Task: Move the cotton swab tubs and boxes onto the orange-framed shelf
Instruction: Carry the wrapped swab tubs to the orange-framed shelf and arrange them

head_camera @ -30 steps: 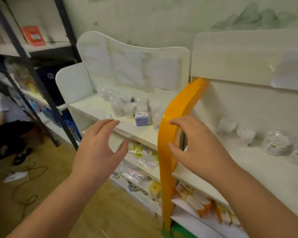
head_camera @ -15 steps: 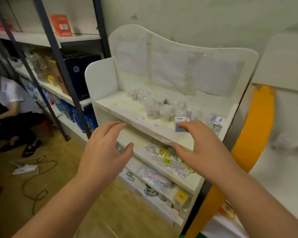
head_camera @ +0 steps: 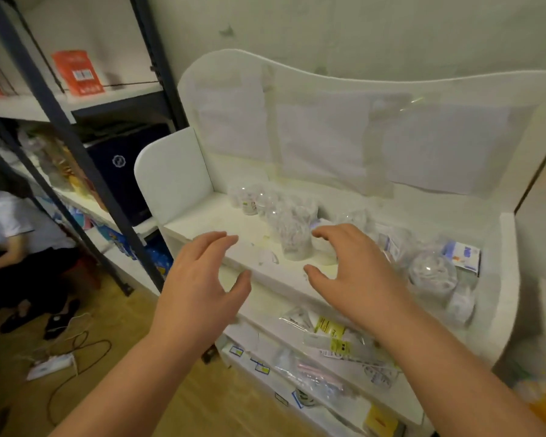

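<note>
Standing upright on a white shelf (head_camera: 202, 222) against a pale wall, clear swab tubs (head_camera: 295, 238) are noted. Left hand (head_camera: 199, 288) and right hand (head_camera: 356, 272) are held spread before them, holding nothing.

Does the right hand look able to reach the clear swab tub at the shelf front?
Probably yes: the right hand hovers open beside the clear swab tub, nothing between them.

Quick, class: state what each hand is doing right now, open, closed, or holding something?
Left hand: open, fingers spread, holding nothing, in front of the white shelf.
Right hand: open, holding nothing, reaching over the clear plastic cotton swab tubs.
</note>
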